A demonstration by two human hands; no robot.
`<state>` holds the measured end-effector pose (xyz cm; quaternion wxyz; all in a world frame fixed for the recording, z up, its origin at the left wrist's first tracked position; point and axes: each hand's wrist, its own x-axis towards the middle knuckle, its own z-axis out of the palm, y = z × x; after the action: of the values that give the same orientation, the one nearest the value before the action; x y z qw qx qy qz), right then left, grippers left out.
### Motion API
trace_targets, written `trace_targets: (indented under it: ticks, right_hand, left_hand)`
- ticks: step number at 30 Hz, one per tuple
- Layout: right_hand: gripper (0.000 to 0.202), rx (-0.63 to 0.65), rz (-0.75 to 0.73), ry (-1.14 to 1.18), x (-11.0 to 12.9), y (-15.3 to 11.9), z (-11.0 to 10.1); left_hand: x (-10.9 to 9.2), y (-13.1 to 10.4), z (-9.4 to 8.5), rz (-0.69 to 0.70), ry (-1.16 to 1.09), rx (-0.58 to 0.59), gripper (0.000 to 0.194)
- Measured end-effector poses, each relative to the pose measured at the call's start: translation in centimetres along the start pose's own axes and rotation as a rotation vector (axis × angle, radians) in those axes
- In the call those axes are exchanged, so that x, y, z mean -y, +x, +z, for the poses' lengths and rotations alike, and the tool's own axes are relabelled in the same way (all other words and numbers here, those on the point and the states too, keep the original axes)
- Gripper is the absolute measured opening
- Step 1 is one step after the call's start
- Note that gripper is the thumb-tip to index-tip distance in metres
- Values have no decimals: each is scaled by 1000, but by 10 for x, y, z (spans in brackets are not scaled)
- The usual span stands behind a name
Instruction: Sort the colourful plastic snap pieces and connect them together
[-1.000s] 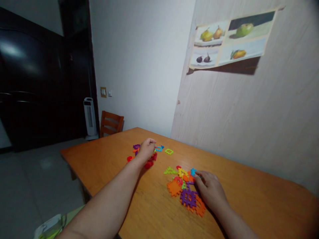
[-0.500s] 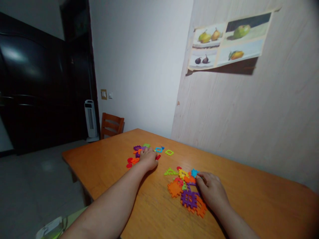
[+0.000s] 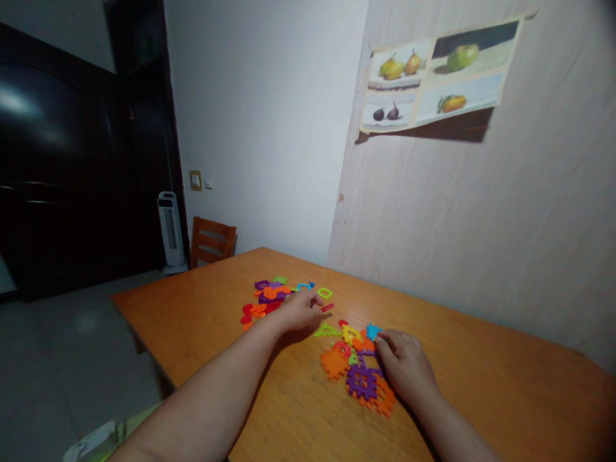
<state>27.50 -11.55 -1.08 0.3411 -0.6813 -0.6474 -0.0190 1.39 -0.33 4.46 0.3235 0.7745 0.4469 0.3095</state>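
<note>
My left hand [image 3: 304,310] is above the middle of the table, its fingers closed on a small red plastic piece [image 3: 328,307] that sticks out to the right. My right hand [image 3: 408,360] rests at the right side of the nearer pile, thumb and fingers pinched at a light-blue notched piece [image 3: 373,332]. In this pile lie a purple window-shaped interlocking piece [image 3: 362,382], an orange notched square [image 3: 335,363], a yellow piece [image 3: 351,334] and a green triangular frame [image 3: 327,330]. Some pieces there overlap, and the right fingertips are partly hidden.
A second pile, with orange pieces [image 3: 276,292] and purple pieces [image 3: 262,285], lies beyond my left forearm. A yellow-green frame [image 3: 325,293] sits farther back. The wooden table [image 3: 202,308] meets the wall; a wooden chair [image 3: 213,240] stands at its far left.
My left hand has moved right, away from the far pile, carrying the red piece. My right hand stays at the light-blue piece. The view has shifted slightly.
</note>
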Motion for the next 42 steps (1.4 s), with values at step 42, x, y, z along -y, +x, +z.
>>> trace_targets:
  ticks: [42]
  right_hand:
    - [35, 41, 16, -38, -6, 2, 1]
  left_hand:
    - [-11, 5, -29, 29, -478, -220, 34]
